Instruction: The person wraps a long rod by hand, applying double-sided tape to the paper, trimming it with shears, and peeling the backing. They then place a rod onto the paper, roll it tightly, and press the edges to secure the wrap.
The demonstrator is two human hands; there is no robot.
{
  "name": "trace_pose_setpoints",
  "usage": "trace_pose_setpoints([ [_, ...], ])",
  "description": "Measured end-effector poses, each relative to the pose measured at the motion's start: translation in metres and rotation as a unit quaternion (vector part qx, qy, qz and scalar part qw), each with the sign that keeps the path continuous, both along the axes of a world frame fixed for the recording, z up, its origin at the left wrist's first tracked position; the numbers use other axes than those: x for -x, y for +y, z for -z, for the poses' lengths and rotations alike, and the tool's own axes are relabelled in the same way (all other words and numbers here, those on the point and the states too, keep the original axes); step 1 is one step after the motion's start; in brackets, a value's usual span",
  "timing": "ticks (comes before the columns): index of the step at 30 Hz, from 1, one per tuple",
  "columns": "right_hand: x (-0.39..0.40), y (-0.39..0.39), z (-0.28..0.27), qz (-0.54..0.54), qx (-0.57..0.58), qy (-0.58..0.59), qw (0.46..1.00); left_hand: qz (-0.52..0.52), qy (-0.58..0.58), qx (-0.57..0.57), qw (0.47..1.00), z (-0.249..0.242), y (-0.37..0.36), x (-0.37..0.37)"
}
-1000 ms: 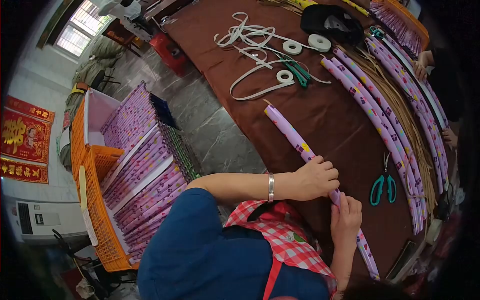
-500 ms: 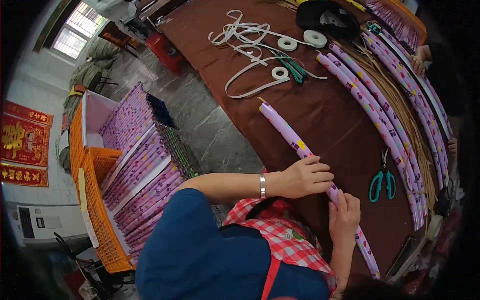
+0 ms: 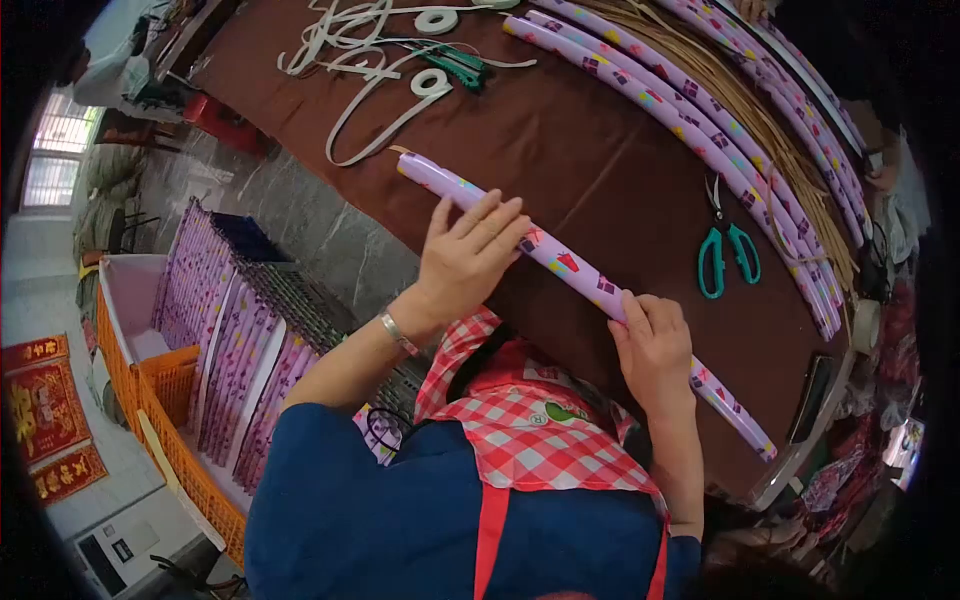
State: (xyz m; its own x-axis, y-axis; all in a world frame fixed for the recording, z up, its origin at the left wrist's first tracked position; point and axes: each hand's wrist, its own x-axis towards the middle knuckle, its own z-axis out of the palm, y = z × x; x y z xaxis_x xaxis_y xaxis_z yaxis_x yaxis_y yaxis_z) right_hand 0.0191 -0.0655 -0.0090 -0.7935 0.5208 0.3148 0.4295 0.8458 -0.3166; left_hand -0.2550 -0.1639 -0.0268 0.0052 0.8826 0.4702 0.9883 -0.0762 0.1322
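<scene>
A long thin roll of glossy purple patterned wrap [image 3: 567,262] lies slantwise across the brown-covered table, with a short tan strip poking out of its far end. My left hand [image 3: 465,260] is laid over its upper part, fingers bent across it. Lower down, my right hand [image 3: 655,345] curls its fingers around the same roll. The undersides of both hands are hidden. Teal-handled scissors [image 3: 728,255] rest to the right of the roll, blades slightly apart.
Several finished-looking purple rolls [image 3: 690,130] lie along the right beside tan strips [image 3: 720,85]. White tape rolls [image 3: 430,83], loose white ribbon [image 3: 345,130] and green ties [image 3: 460,68] are at the back. An orange crate [image 3: 190,490] of purple rolls stands left. Another person's hand [image 3: 750,8] shows top right.
My hands have moved apart along the roll, the left toward its far end. The view has shifted, so the table things appear further left and higher.
</scene>
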Motion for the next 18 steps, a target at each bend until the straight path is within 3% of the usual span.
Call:
trace_pose_setpoints([
  [6, 0.001, -0.001, -0.003, 0.002, 0.006, 0.002, 1.000, 0.008, -0.021, -0.001, 1.000, -0.007, 0.003, 0.008],
  [8, 0.001, -0.001, -0.004, 0.002, 0.008, 0.003, 1.000, 0.113, -0.024, -0.002, 0.993, -0.009, 0.012, 0.009],
  [12, 0.001, 0.000, -0.004, 0.000, 0.010, 0.007, 1.000, 0.167, -0.044, -0.033, 0.984, -0.004, 0.021, 0.016],
  [18, 0.001, 0.000, -0.004, 0.000, 0.015, 0.007, 1.000, 0.164, -0.024, -0.056, 0.985, -0.003, 0.015, 0.018],
])
